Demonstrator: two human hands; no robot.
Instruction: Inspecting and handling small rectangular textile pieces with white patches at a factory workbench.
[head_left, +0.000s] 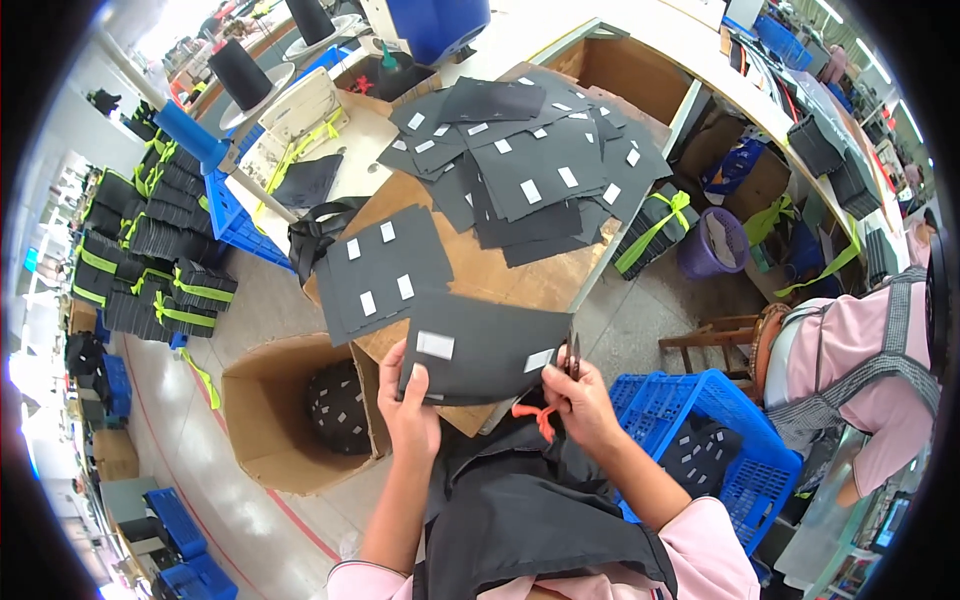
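Observation:
A black fabric panel with white rectangular patches is held up between my two hands, bent slightly toward me. My left hand pinches its near left edge, thumb on top. With my right hand I grip the right corner beside a white patch. Dark-bladed thread snips also sit in that hand, pointing away from me; an orange-red strip hangs beside it. Just beyond the left hand lies a neat stack of patched panels on the brown board. A loose heap of similar panels covers the board's far part.
An open cardboard box with patched pieces inside stands at left below the board. At right, a blue basket holds more. Tied black bundles are stacked far left. A co-worker sits at right near a purple bin.

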